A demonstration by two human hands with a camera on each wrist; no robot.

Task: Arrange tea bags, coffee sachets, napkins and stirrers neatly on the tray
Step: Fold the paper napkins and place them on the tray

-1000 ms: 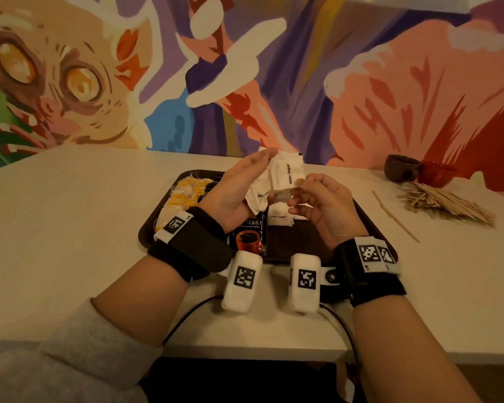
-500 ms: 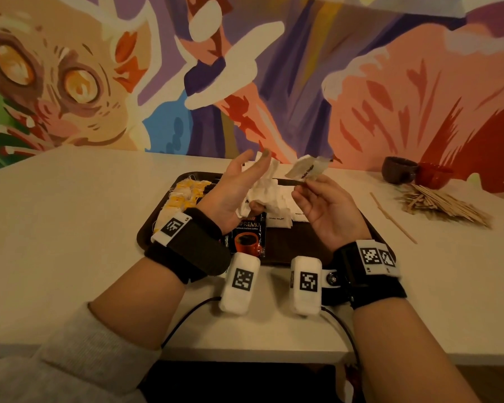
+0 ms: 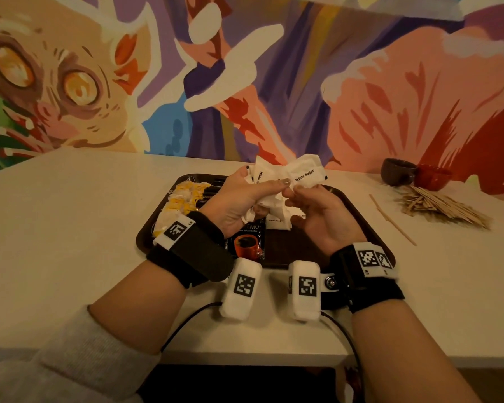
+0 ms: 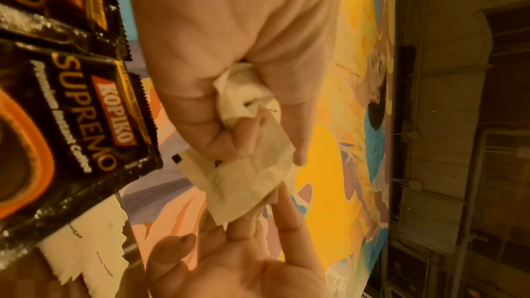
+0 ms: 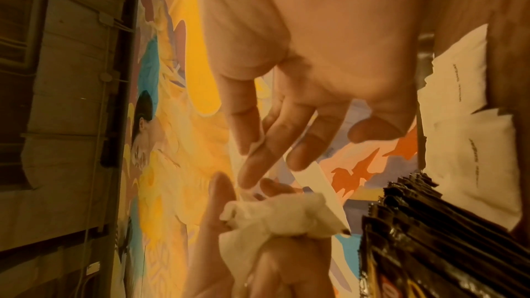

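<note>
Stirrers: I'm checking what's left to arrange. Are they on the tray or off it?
Off. The stirrers lie heaped on the table, right of the tray, with one loose stick between them.

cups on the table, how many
2: a dark brown cup and a red cup, touching side by side by the mural, behind the stirrer pile.

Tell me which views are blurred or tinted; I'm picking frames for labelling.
Head view: dim and warm, edges bent, "White Sugar" sachet legible. Left wrist view: orange cast, coffee sachet print sharp, palm soft. Right wrist view: orange, fingers slightly motion-blurred.
</note>
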